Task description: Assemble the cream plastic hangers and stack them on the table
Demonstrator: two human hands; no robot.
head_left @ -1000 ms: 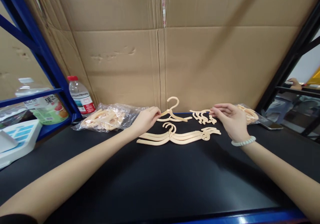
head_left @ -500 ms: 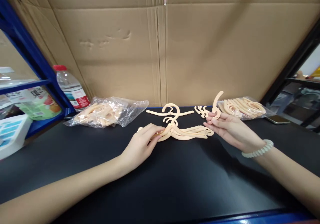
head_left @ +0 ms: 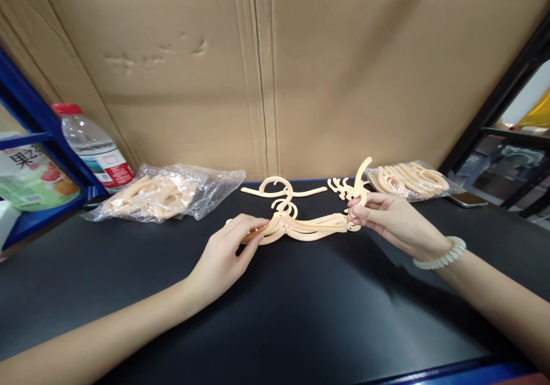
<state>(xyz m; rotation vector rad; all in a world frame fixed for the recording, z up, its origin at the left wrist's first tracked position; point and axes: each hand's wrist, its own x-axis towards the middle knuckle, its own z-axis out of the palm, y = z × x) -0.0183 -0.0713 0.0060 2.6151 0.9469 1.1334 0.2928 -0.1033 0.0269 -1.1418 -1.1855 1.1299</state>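
My left hand is closed around the left arm of a cream plastic clothes hanger, which lies in a small stack with hooks pointing away from me. Between the fingertips of my right hand is a curved cream hanger piece, its free end pointing up. This piece is close to the right end of the stack; whether they touch I cannot tell. Behind the stack lies another hanger. Several small curved hook pieces lie just beyond my right hand.
A clear plastic bag of cream pieces lies at the left, a second packed bag at the right beside a phone. A red-capped bottle stands by the blue shelf. Cardboard walls off the back of the black table.
My right hand has brought the curved piece left, nearer the right end of the hanger stack. My left hand keeps its hold. The whole view has shifted slightly.
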